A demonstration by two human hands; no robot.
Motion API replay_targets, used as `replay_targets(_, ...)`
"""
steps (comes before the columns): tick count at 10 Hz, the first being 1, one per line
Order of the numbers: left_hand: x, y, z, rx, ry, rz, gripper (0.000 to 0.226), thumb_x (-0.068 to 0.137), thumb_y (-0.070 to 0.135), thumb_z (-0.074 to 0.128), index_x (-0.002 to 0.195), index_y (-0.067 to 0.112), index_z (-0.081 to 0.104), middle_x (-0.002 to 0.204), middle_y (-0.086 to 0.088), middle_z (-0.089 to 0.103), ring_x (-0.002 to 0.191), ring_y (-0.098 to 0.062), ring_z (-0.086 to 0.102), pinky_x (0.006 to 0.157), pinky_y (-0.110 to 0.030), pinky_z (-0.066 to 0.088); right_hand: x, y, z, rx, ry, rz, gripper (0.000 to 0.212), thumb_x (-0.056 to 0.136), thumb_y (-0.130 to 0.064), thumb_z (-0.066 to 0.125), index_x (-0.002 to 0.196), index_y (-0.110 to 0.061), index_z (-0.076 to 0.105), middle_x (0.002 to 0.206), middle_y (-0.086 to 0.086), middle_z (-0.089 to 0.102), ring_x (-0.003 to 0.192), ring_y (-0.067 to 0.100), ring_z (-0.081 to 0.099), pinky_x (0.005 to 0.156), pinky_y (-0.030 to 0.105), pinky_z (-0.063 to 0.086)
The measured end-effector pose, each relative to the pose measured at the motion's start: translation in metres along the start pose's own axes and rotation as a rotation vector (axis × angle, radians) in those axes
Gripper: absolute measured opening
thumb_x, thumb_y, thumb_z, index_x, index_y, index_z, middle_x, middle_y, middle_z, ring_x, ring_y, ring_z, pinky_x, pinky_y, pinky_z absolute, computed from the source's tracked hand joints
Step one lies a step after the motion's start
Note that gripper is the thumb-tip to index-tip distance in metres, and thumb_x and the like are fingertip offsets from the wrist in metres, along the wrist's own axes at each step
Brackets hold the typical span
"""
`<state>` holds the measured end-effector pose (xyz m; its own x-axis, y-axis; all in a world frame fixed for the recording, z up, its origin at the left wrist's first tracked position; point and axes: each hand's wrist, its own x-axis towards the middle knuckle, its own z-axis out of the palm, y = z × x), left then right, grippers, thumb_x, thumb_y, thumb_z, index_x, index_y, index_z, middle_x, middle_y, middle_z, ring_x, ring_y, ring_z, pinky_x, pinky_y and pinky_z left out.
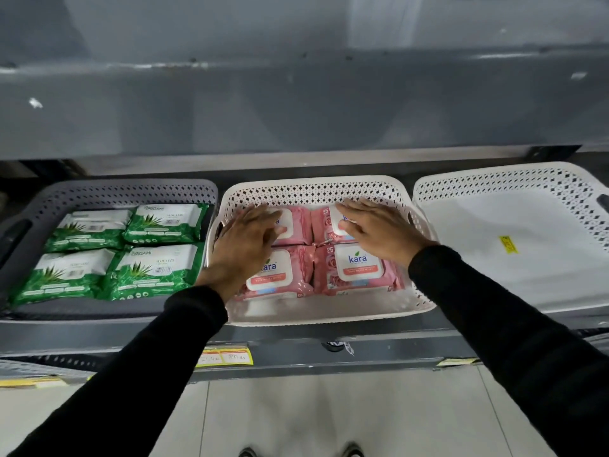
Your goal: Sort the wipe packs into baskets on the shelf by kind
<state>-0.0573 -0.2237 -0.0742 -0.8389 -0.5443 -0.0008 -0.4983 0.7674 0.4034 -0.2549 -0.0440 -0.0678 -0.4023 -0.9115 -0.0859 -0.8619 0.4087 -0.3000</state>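
Observation:
Three baskets stand side by side on a grey shelf. The grey basket (pixel 131 192) on the left holds several green aloe wipe packs (pixel 155 272). In the cream middle basket (pixel 313 192) lie several pink Kara wipe packs (pixel 356 268). My left hand (pixel 247 239) rests flat on the back left pink pack, fingers spread. Over the back right pink pack my right hand (pixel 375 229) lies flat in the same way. Neither hand grips anything. The white basket (pixel 494 183) on the right holds no packs.
A yellow sticker (pixel 509 244) lies on the white basket's floor. Another grey shelf hangs low above the baskets. Yellow price tags (pixel 225 356) sit on the shelf's front edge. Below are a pale tiled floor and my shoe tips (pixel 354 451).

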Motion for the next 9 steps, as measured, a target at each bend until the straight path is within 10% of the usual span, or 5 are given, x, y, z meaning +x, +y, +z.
replay_targets(3, -0.009, 0.014, 0.034, 0.016, 0.047, 0.086, 0.066, 0.098, 0.051, 0.003, 0.157, 0.022, 0.012, 0.167, 0.001, 0.005, 0.154, -0.016, 0.001, 0.127, -0.042, 0.003, -0.012, -0.027, 0.038, -0.082, 0.117, 0.135, 0.065, 0.102, -0.046, 0.005, 0.158, -0.013, 0.004, 0.167, 0.007, 0.000, 0.155, 0.021, -0.002, 0.122, 0.039, -0.003)
replay_targets(9, -0.039, 0.049, 0.013, 0.219, 0.188, 0.076, 0.064, 0.100, 0.042, 0.007, 0.155, 0.013, 0.022, 0.164, -0.007, 0.021, 0.153, -0.018, 0.017, 0.127, -0.047, 0.009, -0.035, -0.045, 0.014, -0.002, 0.296, 0.103, 0.065, 0.104, -0.044, 0.014, 0.158, -0.012, -0.004, 0.168, 0.005, -0.001, 0.155, 0.020, 0.003, 0.126, 0.046, 0.005)
